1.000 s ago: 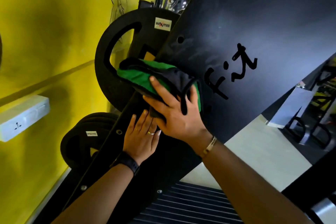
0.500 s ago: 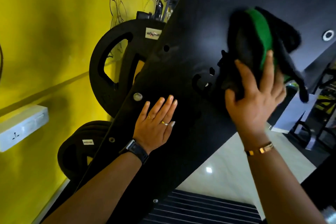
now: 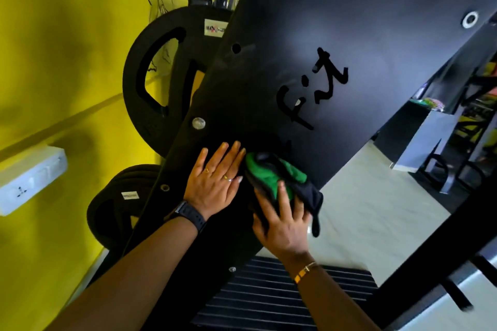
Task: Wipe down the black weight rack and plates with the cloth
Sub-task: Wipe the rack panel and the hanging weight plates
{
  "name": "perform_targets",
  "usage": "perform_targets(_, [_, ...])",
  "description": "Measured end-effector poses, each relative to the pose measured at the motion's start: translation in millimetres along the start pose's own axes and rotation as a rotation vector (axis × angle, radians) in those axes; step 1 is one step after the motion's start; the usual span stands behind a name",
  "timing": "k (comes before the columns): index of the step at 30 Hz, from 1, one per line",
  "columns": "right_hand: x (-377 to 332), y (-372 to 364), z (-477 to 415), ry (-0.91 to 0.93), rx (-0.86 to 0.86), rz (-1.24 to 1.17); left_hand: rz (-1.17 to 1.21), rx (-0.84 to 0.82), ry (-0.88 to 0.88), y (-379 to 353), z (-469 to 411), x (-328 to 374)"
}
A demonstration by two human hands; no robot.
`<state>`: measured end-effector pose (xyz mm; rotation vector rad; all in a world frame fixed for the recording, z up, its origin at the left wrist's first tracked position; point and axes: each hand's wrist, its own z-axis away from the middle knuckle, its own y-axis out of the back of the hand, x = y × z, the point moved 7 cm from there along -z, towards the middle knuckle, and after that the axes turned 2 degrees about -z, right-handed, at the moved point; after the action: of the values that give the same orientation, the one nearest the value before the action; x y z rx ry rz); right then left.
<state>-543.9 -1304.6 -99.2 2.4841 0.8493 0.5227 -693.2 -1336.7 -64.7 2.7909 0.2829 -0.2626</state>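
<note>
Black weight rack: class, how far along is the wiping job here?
Seemingly done: faint streaks cross the black metal rack panel. In hand: right hand presses the green-and-black cloth low on it, left hand flat beside. Left: round black weight plates behind.

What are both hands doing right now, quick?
Left hand: open, flat on the black rack.
Right hand: open, pressing the cloth onto the rack.
</note>
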Motion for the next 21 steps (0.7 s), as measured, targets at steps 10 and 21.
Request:
perform_targets(10, [67,58,-70,-0.223,0.218,0.044,-0.029,0.007,0.037,-7,13,1])
perform_targets(21, [14,10,-36,-0.064,0.204,0.055,-0.075,0.07,0.026,-10,18,2])
